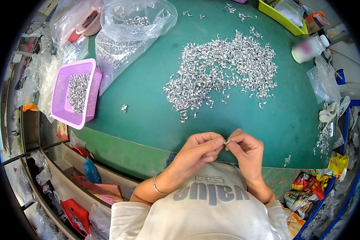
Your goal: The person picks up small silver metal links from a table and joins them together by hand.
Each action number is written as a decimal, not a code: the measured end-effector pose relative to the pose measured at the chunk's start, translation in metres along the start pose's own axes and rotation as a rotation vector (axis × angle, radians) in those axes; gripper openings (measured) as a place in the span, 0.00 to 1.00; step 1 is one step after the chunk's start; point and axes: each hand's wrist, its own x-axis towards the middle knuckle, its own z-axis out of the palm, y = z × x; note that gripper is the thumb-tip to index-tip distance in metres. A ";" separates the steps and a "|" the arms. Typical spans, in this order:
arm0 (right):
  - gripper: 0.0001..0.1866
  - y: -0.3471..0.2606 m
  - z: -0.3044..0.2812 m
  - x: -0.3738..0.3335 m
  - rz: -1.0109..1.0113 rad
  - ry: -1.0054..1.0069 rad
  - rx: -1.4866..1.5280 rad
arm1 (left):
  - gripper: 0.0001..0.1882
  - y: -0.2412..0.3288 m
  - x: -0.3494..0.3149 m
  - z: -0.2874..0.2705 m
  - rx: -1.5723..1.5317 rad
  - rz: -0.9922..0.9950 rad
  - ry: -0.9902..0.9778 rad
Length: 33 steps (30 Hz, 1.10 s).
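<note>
Over the near edge of the green table (140, 124), my left hand (202, 148) and my right hand (246, 148) meet at the fingertips. Between them is a small curved silver metal piece (226, 141), pinched by both hands. Its exact kind is too small to make out. Beyond my hands spreads a large heap of similar curved metal pieces (224, 68). To the left stands a purple plastic basket (93, 96), partly filled with more small metal pieces (79, 93). A little cluster of pieces (124, 108) lies between basket and heap.
A clear plastic bag (108, 72) of metal pieces lies at the far left. At the far right are a yellow-green tray (282, 17) and a white bottle (308, 49). Loose pieces (322, 138) sit by the right edge. An open drawer (104, 182) is below left.
</note>
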 end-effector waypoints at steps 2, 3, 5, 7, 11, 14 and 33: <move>0.02 0.003 0.000 0.001 -0.046 0.022 -0.051 | 0.07 0.000 0.002 -0.001 -0.051 -0.044 -0.033; 0.02 0.005 0.000 0.001 -0.065 0.032 -0.072 | 0.07 0.001 0.003 -0.001 -0.083 -0.063 -0.020; 0.04 0.010 -0.003 0.005 -0.062 0.074 -0.116 | 0.07 0.003 0.005 0.000 -0.148 -0.098 0.004; 0.05 0.014 -0.009 0.017 -0.019 0.136 -0.161 | 0.07 0.003 0.007 -0.006 -0.254 -0.049 -0.080; 0.09 0.019 -0.011 0.055 -0.400 0.195 -0.826 | 0.10 0.001 0.015 -0.011 -0.064 0.145 0.051; 0.08 0.037 -0.011 0.072 -0.461 0.166 -1.195 | 0.10 -0.002 0.020 -0.006 -0.048 0.166 0.206; 0.10 0.051 -0.021 0.068 -0.428 0.213 -1.158 | 0.11 -0.012 0.032 -0.017 0.229 0.234 0.242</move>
